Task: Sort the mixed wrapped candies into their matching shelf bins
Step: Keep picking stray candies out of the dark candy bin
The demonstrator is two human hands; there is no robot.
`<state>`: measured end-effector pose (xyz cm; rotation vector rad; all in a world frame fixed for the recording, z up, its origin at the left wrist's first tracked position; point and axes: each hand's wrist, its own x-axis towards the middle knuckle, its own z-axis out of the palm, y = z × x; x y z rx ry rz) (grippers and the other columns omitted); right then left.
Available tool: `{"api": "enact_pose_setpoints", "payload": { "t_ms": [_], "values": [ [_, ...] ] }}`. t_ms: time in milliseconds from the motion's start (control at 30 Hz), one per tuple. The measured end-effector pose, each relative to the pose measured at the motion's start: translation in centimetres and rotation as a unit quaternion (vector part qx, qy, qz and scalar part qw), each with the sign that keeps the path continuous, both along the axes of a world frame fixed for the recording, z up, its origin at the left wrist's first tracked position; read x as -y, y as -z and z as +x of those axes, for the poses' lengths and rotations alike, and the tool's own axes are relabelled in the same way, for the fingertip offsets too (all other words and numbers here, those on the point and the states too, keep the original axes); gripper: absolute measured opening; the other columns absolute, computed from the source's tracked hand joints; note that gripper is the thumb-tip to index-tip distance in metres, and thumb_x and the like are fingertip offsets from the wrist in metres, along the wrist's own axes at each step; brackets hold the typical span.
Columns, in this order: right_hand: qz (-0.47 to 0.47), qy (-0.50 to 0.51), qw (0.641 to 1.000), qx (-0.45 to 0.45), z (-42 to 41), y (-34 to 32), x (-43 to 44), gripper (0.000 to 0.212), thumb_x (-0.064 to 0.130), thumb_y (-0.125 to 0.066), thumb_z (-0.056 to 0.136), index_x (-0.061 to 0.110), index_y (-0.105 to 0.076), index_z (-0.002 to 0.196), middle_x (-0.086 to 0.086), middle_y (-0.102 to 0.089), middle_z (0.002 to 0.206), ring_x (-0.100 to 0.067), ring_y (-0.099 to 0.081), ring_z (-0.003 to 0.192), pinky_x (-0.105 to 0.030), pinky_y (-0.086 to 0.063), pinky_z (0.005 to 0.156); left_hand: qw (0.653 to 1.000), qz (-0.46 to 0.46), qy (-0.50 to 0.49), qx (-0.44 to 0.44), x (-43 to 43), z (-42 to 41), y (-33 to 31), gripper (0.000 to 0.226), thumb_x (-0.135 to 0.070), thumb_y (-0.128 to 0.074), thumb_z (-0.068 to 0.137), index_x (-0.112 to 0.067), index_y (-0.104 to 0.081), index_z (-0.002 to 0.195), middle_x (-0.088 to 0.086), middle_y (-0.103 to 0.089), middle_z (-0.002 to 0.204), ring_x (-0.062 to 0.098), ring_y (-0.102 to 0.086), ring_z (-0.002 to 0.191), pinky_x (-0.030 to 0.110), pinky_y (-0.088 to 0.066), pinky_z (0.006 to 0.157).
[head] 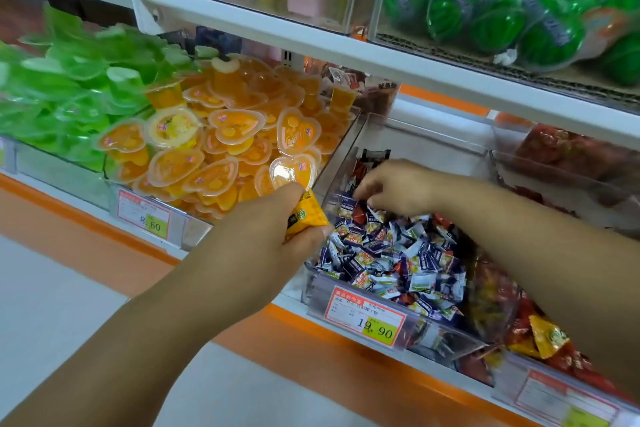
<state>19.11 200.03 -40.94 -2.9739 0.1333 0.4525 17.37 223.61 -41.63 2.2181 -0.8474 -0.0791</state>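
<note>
A clear shelf bin (349, 156) holds a heap of purple-and-white wrapped candies (401, 260) with a few red ones mixed in. My left hand (273, 222) grips yellow-orange wrapped candies (306, 217) at the bin's left front corner. My right hand (394, 189) reaches down into the back of the same bin, fingers curled among the wrappers; what they pinch is hidden. To the right, another bin (512, 360) holds red and yellow wrapped candies (547, 340).
Left of the candy bin lie orange heart-shaped jelly cups (214, 146) and green jelly cups (69, 94). The upper shelf (311, 42) overhangs, carrying green watermelon-patterned balls (502, 14). Price tags (367, 315) hang on the bin fronts above an orange shelf edge (311, 350).
</note>
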Motion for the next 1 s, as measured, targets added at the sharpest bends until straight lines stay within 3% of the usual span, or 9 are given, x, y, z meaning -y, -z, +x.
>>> {"api": "enact_pose_setpoints", "payload": {
  "t_ms": [100,167,300,400,533,667,767,900,1000],
  "values": [
    [-0.108,-0.023,0.992,-0.061,1.2,2.4,-0.7,0.057,0.03,-0.063,0.092,0.014,-0.042,0.143,-0.007,-0.047,0.141,-0.028,-0.051,0.12,-0.032,-0.044,0.094,1.0,-0.001,0.005,0.006,0.2,0.0,0.1,0.036,-0.042,-0.055,0.09,-0.021,-0.034,0.071,0.0,-0.036,0.056,0.003,-0.042,0.056,0.014,-0.037,0.057],
    [-0.147,-0.036,0.987,-0.046,1.4,3.5,-0.9,0.065,0.032,-0.066,0.089,0.016,-0.037,0.144,-0.008,-0.042,0.139,-0.031,-0.048,0.117,-0.032,-0.043,0.084,1.0,0.001,0.006,0.0,0.0,0.1,0.1,0.036,-0.042,-0.055,0.091,-0.022,-0.034,0.07,0.0,-0.035,0.056,0.004,-0.042,0.055,0.014,-0.037,0.056],
    [-0.168,-0.032,0.985,0.02,1.3,4.9,-0.8,0.054,0.023,-0.064,0.088,0.022,-0.043,0.138,-0.007,-0.046,0.126,-0.029,-0.049,0.106,-0.033,-0.04,0.07,1.0,0.007,0.0,-0.011,-0.3,0.1,-0.1,0.036,-0.042,-0.055,0.092,-0.023,-0.033,0.071,-0.002,-0.035,0.055,0.005,-0.04,0.049,0.015,-0.036,0.05],
    [-0.161,-0.004,0.985,0.062,1.0,5.7,-0.5,0.051,0.019,-0.062,0.089,0.027,-0.047,0.137,-0.006,-0.054,0.121,-0.029,-0.05,0.108,-0.032,-0.046,0.072,1.0,0.011,-0.002,-0.011,-0.5,0.0,-0.2,0.037,-0.043,-0.055,0.092,-0.023,-0.032,0.071,-0.003,-0.033,0.055,0.004,-0.04,0.048,0.016,-0.036,0.05],
    [-0.142,0.03,0.985,0.09,0.9,5.3,-0.6,0.041,0.008,-0.056,0.09,0.026,-0.057,0.128,-0.009,-0.066,0.098,-0.029,-0.061,0.088,-0.038,-0.057,0.073,1.0,0.008,-0.002,-0.01,-0.7,-0.3,-0.3,0.037,-0.042,-0.054,0.092,-0.023,-0.031,0.071,-0.003,-0.032,0.057,0.003,-0.04,0.048,0.015,-0.035,0.05],
    [-0.015,0.056,0.996,0.061,-0.4,3.2,-0.7,0.041,0.023,-0.064,0.091,0.021,-0.056,0.131,-0.009,-0.065,0.115,-0.022,-0.06,0.087,-0.028,-0.047,0.072,1.0,0.003,0.003,-0.008,-0.7,-0.3,-0.5,0.037,-0.041,-0.054,0.093,-0.023,-0.03,0.071,-0.003,-0.031,0.057,0.004,-0.039,0.048,0.015,-0.035,0.051],
    [0.097,0.087,0.99,0.053,-2.7,1.1,-0.8,0.04,0.028,-0.07,0.087,0.02,-0.06,0.125,-0.003,-0.06,0.125,-0.025,-0.061,0.101,-0.025,-0.042,0.074,1.0,-0.005,0.013,-0.003,-0.5,-0.2,-0.2,0.038,-0.04,-0.054,0.093,-0.02,-0.031,0.071,-0.001,-0.03,0.057,0.009,-0.035,0.049,0.017,-0.035,0.051],
    [0.19,0.117,0.971,0.09,-5.8,-1.3,-0.5,0.025,0.028,-0.077,0.079,0.024,-0.066,0.102,0.013,-0.063,0.077,0.0,-0.057,0.065,-0.016,-0.039,0.055,1.0,-0.008,0.029,-0.003,0.2,-0.2,0.2,0.035,-0.041,-0.054,0.091,-0.019,-0.035,0.072,0.0,-0.035,0.058,0.011,-0.033,0.05,0.02,-0.034,0.051],
    [0.28,0.15,0.943,0.098,-7.7,-2.4,0.0,0.021,0.02,-0.078,0.079,0.022,-0.065,0.097,0.016,-0.062,0.053,0.005,-0.052,0.046,-0.008,-0.038,0.045,0.999,-0.005,0.036,-0.002,0.9,-0.5,0.3,0.034,-0.041,-0.054,0.091,-0.021,-0.036,0.072,0.0,-0.036,0.058,0.011,-0.035,0.05,0.019,-0.034,0.05]
  ]
}}
